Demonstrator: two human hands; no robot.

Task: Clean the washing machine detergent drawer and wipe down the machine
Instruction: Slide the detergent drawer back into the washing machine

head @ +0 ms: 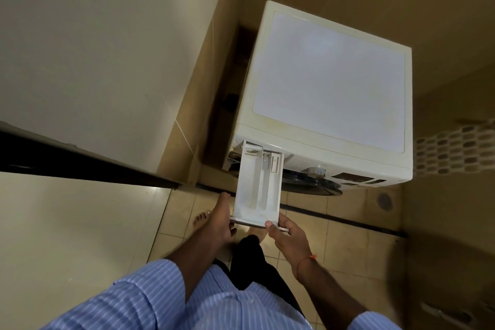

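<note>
A white front-loading washing machine (329, 94) stands in a tiled corner. Its white detergent drawer (257, 187) is pulled far out from the top left of the front, showing its compartments. My right hand (288, 238) grips the drawer's front panel at the right corner, thumb on top. My left hand (218, 222) is at the drawer's left front corner with fingers under the panel; how firmly it holds is hidden. The dark round door (308, 185) and a silver dial (316, 170) sit to the right of the drawer.
A cream wall (107, 48) and a dark door edge (80, 161) lie to the left. A narrow gap with dark items (230, 104) runs beside the machine. My bare feet (201, 220) stand on beige floor tiles (334, 244). A round floor drain (385, 201) is at right.
</note>
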